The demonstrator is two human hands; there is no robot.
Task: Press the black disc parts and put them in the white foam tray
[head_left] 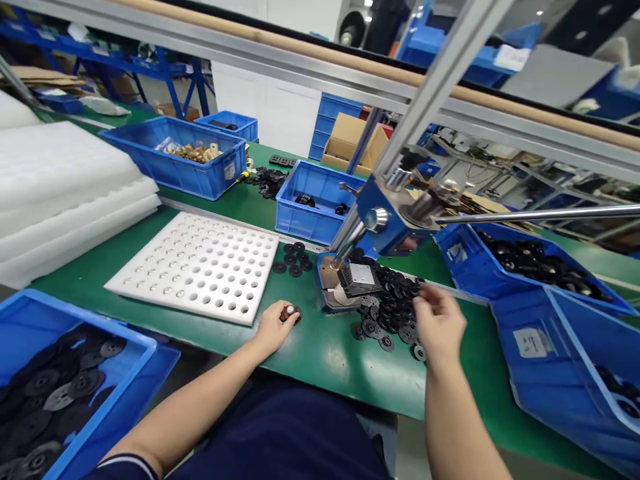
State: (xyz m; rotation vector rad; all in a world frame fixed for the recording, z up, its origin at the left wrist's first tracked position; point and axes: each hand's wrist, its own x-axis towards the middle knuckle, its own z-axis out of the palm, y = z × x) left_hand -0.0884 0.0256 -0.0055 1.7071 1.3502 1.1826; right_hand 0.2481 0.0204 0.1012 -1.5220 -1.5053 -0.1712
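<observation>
Green worktop point(325, 360), head view: I note my left hand point(273, 327) pinching a small black round disc point(290, 312) against it, just beside the white perforated foam tray point(200, 267). My right hand point(440, 323) curls over the loose black disc pile point(387, 310); I cannot tell its grip.

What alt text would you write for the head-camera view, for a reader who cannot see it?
At a green workbench, a person's left hand pinches a small dark part beside a white perforated foam tray, while the right hand hovers over a pile of black discs beside a blue press. Blue bins surround them.
</observation>
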